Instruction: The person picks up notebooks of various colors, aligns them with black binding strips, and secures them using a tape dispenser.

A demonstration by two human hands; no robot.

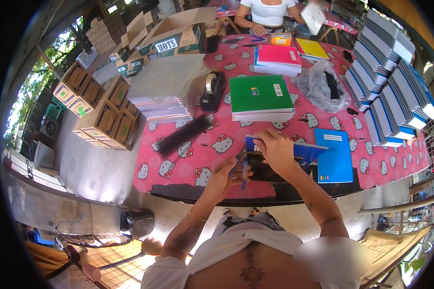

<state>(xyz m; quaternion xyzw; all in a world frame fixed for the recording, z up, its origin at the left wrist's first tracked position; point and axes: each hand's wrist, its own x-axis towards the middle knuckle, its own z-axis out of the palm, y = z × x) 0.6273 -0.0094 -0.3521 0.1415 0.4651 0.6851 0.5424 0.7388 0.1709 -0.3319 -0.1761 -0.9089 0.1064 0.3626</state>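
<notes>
My right hand [277, 150] grips a blue spiral notebook [311, 152], tilted up near the table's front edge with its coil along the top. My left hand [221, 177] is closed around pliers with blue handles [244, 177], their head at the left end of the notebook's coil. Just right of the held notebook, a lighter blue notebook [341, 156] lies flat on the table. Beyond my hands sits a stack of notebooks with a green cover [260, 93] on top. A bundle of thin black plastic coils [184, 137] lies to the left.
A tape dispenser [213, 94] stands beside a plastic-covered stack of notebooks [164, 96]. Tall notebook stacks [378, 62] line the right side. A clear plastic bag [323, 89] holds something black. Cardboard boxes [106, 111] fill the left. Across the pink table [222, 143], another person [267, 12] works.
</notes>
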